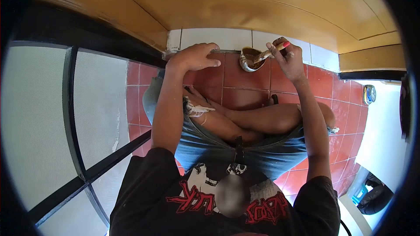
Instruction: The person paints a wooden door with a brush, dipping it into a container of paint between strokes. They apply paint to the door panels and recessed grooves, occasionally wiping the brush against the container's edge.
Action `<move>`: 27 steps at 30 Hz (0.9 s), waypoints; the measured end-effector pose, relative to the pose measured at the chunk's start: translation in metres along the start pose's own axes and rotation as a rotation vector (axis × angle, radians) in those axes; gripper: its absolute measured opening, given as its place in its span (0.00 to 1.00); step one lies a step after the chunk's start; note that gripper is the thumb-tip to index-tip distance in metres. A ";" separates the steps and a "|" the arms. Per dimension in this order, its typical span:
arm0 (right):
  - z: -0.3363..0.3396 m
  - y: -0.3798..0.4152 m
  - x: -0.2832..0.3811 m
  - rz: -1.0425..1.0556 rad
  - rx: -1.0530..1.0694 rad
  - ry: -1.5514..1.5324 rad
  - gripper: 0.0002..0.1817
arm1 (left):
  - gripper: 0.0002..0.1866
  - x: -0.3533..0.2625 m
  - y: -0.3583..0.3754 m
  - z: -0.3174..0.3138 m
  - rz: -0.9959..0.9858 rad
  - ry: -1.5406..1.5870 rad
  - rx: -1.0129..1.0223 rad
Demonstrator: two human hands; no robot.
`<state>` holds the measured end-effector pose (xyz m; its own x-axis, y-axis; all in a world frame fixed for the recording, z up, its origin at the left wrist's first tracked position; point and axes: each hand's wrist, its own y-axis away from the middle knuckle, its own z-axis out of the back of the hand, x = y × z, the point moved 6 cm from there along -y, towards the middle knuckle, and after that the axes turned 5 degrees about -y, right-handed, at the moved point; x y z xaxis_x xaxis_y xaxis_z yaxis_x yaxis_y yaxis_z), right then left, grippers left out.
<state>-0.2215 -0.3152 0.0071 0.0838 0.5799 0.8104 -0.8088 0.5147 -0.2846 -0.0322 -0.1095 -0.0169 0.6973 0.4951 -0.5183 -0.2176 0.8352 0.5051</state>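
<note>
1 small round bowl of brown paste (250, 58): on the red tiled floor (236, 85), against the white tile skirting (216, 38) below the yellow wooden door (245, 8). 1 paste-coated brush (267, 54): tip over the bowl, pinched in the fingers of the right hand (286, 59), arm extended forward. Left hand (197, 57): palm down, fingers spread flat, holding nothing, at the floor-skirting edge, arm straight. Crossed bare legs (245, 120) behind both hands.

Brush (267, 54) tip hidden inside bowl (251, 59); bowl contents unclear; blurred patch on shirt (205, 201).
</note>
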 end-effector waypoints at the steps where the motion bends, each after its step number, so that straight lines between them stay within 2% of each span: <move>1: -0.001 -0.002 -0.001 -0.002 0.004 0.004 0.13 | 0.32 0.001 -0.001 0.001 -0.004 -0.037 -0.018; 6: -0.008 -0.003 0.004 -0.012 0.095 0.172 0.15 | 0.31 0.007 -0.007 -0.001 -0.070 -0.058 -0.091; 10: -0.011 0.000 0.000 0.029 0.018 0.100 0.15 | 0.31 0.007 -0.005 -0.001 -0.067 -0.043 -0.076; 12: -0.012 0.000 0.001 -0.009 0.067 0.197 0.15 | 0.31 0.007 -0.007 -0.001 -0.083 -0.047 -0.087; 18: -0.007 -0.001 -0.001 -0.031 0.037 0.231 0.15 | 0.32 0.015 -0.013 -0.004 -0.086 -0.017 -0.089; 22: -0.006 0.003 -0.006 -0.039 0.014 0.132 0.15 | 0.32 0.011 -0.012 -0.005 -0.114 -0.028 -0.106; 24: -0.004 0.004 -0.005 0.002 -0.021 0.108 0.16 | 0.32 0.010 -0.014 -0.009 -0.103 -0.002 -0.047; 27: -0.001 0.001 -0.001 -0.002 -0.015 0.186 0.17 | 0.31 0.008 -0.017 -0.010 -0.121 -0.078 -0.060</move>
<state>-0.2222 -0.3148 0.0058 0.1924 0.6853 0.7024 -0.8000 0.5240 -0.2921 -0.0291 -0.1175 -0.0368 0.7714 0.3721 -0.5162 -0.1680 0.9016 0.3987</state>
